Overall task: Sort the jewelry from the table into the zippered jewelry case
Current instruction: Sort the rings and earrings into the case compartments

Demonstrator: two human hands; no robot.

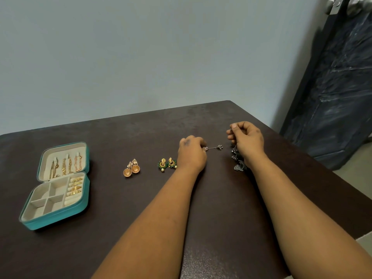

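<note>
Left hand point(191, 151) pinching one end of a thin silver chain piece point(215, 147) low over the dark table point(120, 248); right hand point(246, 137) raised, fingers curled round a dangling dark silver earring point(238, 162). Probably best to lift both slowly, keep the pieces apart to avoid tangling, then carry across past the green earrings point(167, 164) and gold jhumkas point(131, 169) to the open teal jewelry case point(80, 208), whose four square compartments look vacant.

No legible text or labels anywhere.
</note>
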